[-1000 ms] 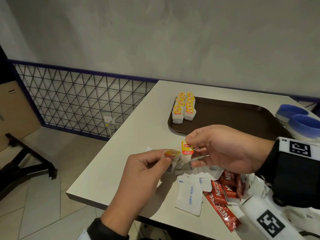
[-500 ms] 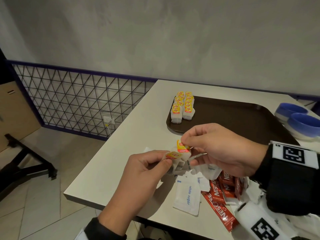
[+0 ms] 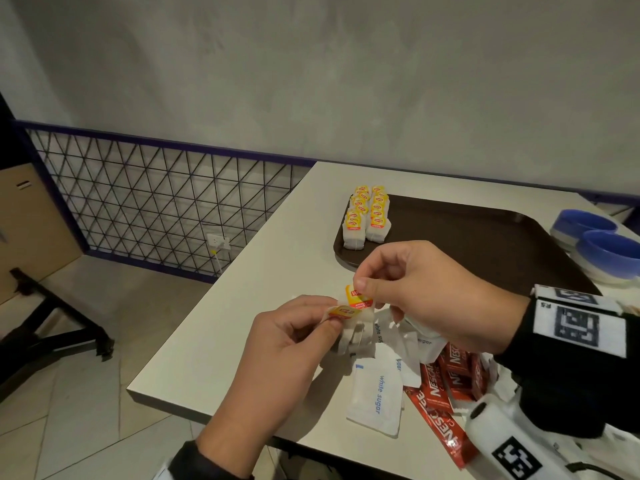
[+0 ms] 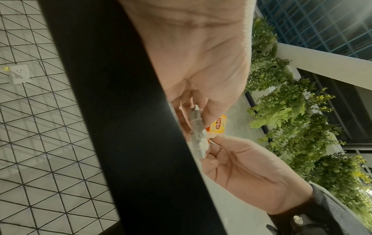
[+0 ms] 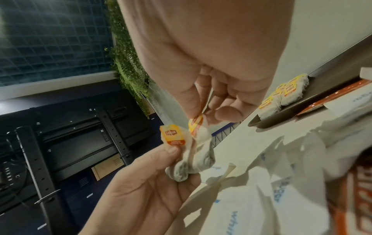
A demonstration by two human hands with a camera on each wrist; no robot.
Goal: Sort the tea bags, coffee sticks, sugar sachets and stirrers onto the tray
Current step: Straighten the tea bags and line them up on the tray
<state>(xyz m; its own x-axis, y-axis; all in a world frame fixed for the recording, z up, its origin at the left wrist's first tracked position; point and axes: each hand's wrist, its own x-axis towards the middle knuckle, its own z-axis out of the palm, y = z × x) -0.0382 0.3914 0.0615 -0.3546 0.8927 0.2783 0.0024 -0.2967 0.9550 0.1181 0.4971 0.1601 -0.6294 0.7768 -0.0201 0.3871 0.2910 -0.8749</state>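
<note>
each hand's grip, left hand (image 3: pixel 277 344) and right hand (image 3: pixel 429 289), pinches a lipton tea bag (image 3: pixel 358 299).

The right hand (image 3: pixel 433 292) has lifted its tea bag tag (image 3: pixel 358 297) slightly higher.

A café or canteen corner — a pale worktop (image 3: pixel 277 289) with a brown serving tray (image 3: pixel 485 251), stacked blue bowls (image 3: pixel 609 251), concrete wall (image 3: pixel 346 81), wire-mesh railing (image 3: pixel 156 195) and greenery (image 4: pixel 292 111) by the window
</note>
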